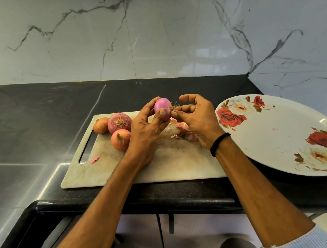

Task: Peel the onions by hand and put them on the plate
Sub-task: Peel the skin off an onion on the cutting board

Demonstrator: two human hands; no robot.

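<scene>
A pale, stained plastic cutting board (163, 164) lies along the front edge of the black stone counter (36, 117). A round white plate with red roses (280, 131) sits at the front right corner, nothing on it but specks. Above the board's middle, the left hand (147, 129) grips a glossy peeled purple onion (161, 104), thumb across its face. The right hand (196, 120), fingers curled, pinches its wiry root tuft. Pink papery peel scraps (185, 131) lie beneath. Three unpeeled onions (120, 139) cluster at the board's far left corner.
</scene>
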